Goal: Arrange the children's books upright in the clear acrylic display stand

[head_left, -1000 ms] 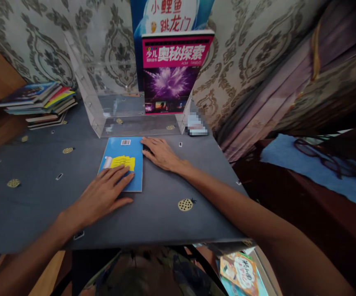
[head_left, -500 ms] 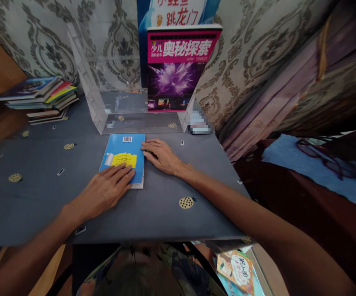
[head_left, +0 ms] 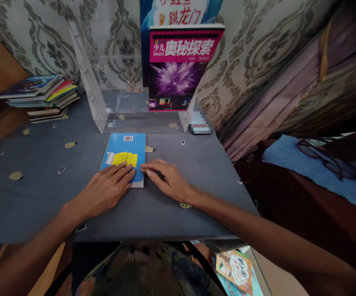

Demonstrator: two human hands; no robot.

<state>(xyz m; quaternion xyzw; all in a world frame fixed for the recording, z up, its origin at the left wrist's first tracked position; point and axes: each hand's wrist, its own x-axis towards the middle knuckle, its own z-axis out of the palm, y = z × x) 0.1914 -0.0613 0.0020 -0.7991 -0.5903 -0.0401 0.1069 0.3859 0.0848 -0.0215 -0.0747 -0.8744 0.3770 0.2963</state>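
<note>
A thin blue book [head_left: 125,152] with a yellow label and a barcode lies back cover up on the grey tablecloth [head_left: 36,193]. My left hand [head_left: 105,190] rests flat on its near edge, fingers stretched out over the cover. My right hand [head_left: 170,181] lies on the cloth just right of the book, fingers spread, fingertips touching the book's near right corner. Behind the book stands a clear acrylic holder [head_left: 116,90] with a pink and purple book [head_left: 178,68] upright in its right side.
A stack of several books [head_left: 39,96] sits at the table's back left. A patterned wall and a curtain [head_left: 288,74] close off the back and right. A blue cloth with glasses [head_left: 319,164] lies on dark furniture at right. More books [head_left: 236,271] lie below the table's near edge.
My right hand has slid back toward me from the book's far right edge to its near right corner. My left hand has stayed on the book.
</note>
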